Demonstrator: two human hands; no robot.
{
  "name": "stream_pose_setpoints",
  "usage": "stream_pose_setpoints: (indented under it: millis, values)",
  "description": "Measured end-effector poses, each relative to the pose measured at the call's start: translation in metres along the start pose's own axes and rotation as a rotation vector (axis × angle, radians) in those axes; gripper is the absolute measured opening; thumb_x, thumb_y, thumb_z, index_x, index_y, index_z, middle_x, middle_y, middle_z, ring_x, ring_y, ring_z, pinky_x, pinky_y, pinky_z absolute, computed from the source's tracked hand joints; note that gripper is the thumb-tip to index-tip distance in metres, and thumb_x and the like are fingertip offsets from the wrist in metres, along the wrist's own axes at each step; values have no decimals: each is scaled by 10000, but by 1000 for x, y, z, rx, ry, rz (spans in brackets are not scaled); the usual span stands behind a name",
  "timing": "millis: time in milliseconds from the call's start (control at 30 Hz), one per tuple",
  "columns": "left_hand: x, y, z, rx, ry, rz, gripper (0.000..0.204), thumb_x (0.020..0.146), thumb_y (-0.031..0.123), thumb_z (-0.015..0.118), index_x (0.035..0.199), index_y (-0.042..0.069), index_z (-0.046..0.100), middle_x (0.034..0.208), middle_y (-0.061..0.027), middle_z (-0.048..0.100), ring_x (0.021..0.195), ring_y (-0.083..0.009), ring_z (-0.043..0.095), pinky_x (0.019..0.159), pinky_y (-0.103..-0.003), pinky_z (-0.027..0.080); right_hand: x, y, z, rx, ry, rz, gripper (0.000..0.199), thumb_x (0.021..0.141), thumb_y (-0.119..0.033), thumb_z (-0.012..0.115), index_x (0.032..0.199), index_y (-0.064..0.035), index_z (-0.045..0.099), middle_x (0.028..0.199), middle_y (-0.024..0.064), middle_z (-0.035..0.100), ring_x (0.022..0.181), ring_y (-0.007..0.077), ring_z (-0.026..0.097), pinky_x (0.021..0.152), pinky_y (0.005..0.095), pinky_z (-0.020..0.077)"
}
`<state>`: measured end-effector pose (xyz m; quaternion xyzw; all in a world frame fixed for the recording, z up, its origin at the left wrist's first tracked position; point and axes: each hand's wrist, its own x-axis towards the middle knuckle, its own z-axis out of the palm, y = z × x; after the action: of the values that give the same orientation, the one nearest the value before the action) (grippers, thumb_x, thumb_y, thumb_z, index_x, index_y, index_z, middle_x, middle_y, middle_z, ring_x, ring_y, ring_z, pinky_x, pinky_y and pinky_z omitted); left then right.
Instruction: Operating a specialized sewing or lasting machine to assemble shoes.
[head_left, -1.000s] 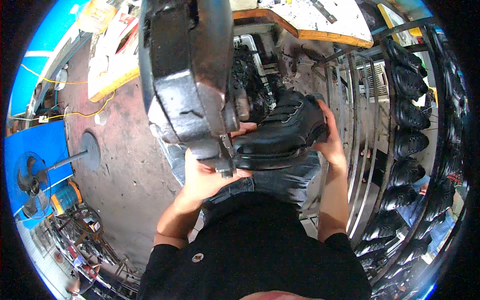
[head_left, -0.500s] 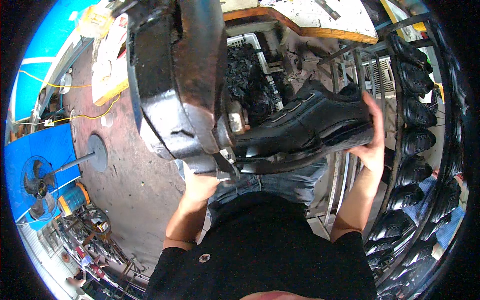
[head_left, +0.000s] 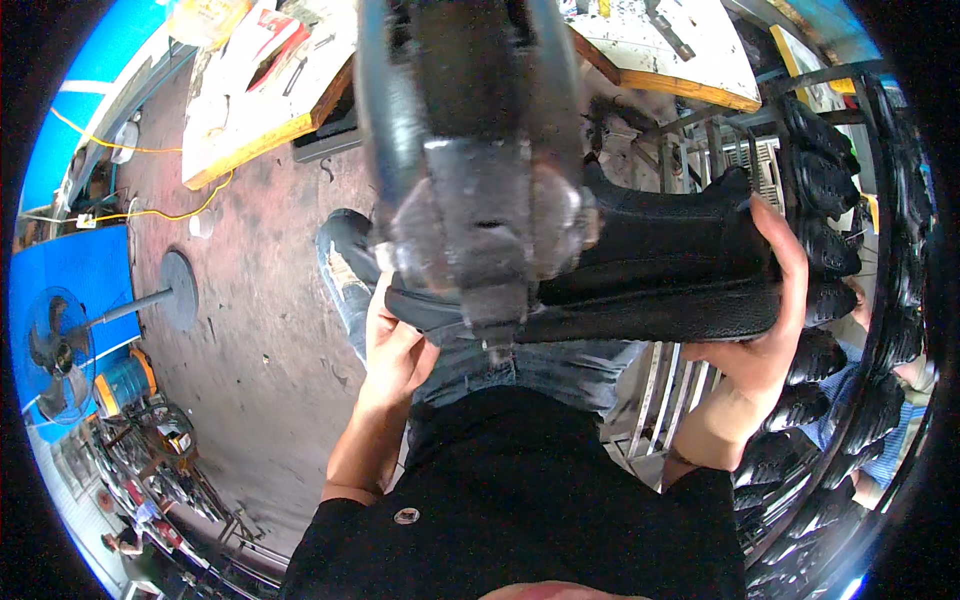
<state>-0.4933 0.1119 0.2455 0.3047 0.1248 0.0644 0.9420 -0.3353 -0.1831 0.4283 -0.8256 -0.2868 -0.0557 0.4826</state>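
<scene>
Shoe (head_left: 660,255) lay crosswise, toe end pinched by left fingers (head_left: 379,318), heel end clasped by right fingers (head_left: 790,265). Machine head (head_left: 480,200) blocked its middle from view. Loaded shoe rack (head_left: 830,78) stood at right; table (head_left: 715,60) stood ahead.

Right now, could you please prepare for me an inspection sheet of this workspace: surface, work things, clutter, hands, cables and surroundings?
Surface: white tabletop with wooden edge; dark specks and a dark tool on it.
Job's things: black shoe, partly hidden by the dark metal machine head.
Clutter: red-and-white item on the left table.
Hands: left hand at the shoe's left end, fingers partly hidden; right hand wrapped around its right end.
Cables: yellow cable at left.
Surroundings: fan at left; rack of black shoes at right, another person near it.
</scene>
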Motion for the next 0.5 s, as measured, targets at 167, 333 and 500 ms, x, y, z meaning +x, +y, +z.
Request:
stream_pose_setpoints:
  millis: [167,333,500]
  values:
    - [4,34,14,12,125,14,708,841,222,810,1424,28,458,1412,-158,536,1279,-261,546,1105,-423,430,-2,-17,31,56,-6,55,1010,430,-75,867,1376,40,533,1421,234,514,1357,361,464,1156,462,318]
    - [-6,64,-11,76,183,121,749,848,243,800,1468,39,433,1486,-182,479,1348,-288,494,1155,-450,367,-16,-7,58,193,-97,175,956,530,-161,921,1390,10,539,1451,238,469,1367,350,452,1141,438,339]
    - [-3,88,-5,385,216,408,708,971,335,632,1524,2,340,1545,-232,386,1411,-348,411,1188,-476,293,-26,-8,94,316,-83,213,914,585,-161,940,1403,-58,545,1436,224,483,1363,347,452,1127,441,361]
